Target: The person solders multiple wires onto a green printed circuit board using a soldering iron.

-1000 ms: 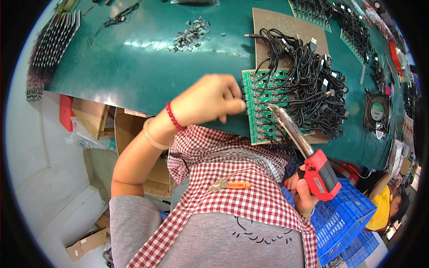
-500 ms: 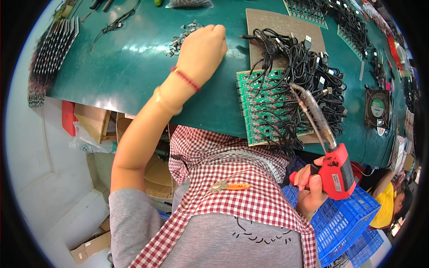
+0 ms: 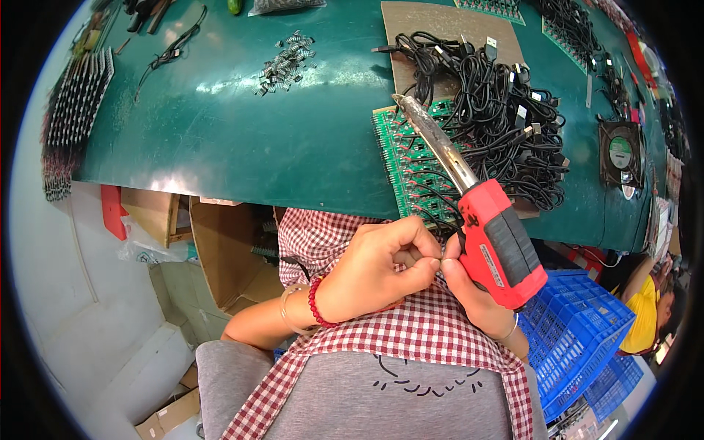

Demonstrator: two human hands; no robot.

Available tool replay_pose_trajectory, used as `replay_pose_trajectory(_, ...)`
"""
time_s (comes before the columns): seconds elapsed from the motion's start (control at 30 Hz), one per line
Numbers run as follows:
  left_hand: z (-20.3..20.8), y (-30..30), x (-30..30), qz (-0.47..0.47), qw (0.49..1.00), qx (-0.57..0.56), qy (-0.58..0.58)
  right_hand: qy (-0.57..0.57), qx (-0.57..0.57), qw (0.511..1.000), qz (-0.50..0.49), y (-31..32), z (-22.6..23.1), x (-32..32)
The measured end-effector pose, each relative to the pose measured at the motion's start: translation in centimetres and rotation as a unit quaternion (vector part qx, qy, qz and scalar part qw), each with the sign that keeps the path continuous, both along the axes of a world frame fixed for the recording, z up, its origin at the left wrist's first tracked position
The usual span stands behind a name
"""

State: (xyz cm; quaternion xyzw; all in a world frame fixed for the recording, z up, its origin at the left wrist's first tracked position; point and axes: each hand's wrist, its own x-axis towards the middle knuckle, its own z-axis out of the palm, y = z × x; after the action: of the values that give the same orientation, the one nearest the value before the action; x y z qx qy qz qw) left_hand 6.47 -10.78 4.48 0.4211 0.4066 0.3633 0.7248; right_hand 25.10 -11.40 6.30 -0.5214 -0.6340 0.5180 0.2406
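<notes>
A red and black soldering gun point(image 3: 499, 242) rests in my right hand point(image 3: 475, 297), with its long metal tip angled up and left over the green circuit boards point(image 3: 400, 150). In front of my apron, my left hand point(image 3: 381, 268) is closed in a pinch. Its thumb and fingertip meet the fingertips of my right hand; anything between them is too small to make out. Black cables with USB plugs point(image 3: 506, 125) lie bundled over the boards' right part. Farther off on the green table point(image 3: 220, 139) is a loose pile of small dark parts with metal pins point(image 3: 287, 62).
A brown board point(image 3: 411, 26) lies under the cables. Stacked circuit boards point(image 3: 77, 110) stand at the table's left edge, and a black fan point(image 3: 620, 154) lies at the right. Blue crates point(image 3: 572, 330) stand below on the right, near a person in yellow point(image 3: 649, 319).
My left hand has come back from the pile of small parts to meet my right hand. The soldering gun has moved left, its tip now over the boards' upper left.
</notes>
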Motion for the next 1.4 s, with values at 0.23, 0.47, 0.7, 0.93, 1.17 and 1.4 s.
replay_pose_trajectory(0.23,1.1,1.1,-1.0,-0.076,0.977,0.111,0.163,0.07,0.006,0.996,-0.062,-0.5,-0.6,-0.7)
replay_pose_trajectory(0.47,-1.0,2.3,-2.4,-0.037,0.995,-0.056,0.075,0.035,-0.026,0.994,-0.096,-1.2,-0.5,0.3)
replay_pose_trajectory(0.7,-2.5,4.9,-3.8,-0.032,0.982,-0.145,0.121,0.035,0.001,0.997,-0.075,-3.8,-1.6,4.6)
replay_pose_trajectory(0.93,-2.9,5.1,-3.9,-0.031,0.982,-0.146,0.112,-0.022,-0.062,0.991,-0.115,-5.9,-2.3,5.9)
replay_pose_trajectory(1.17,-3.2,5.6,-4.3,-0.053,0.983,-0.151,0.095,-0.04,-0.063,0.995,-0.063,-5.6,-2.4,6.2)
replay_pose_trajectory(1.4,-3.3,5.8,-4.5,-0.071,0.983,-0.148,0.089,-0.002,-0.078,0.993,-0.093,-6.0,-2.7,6.3)
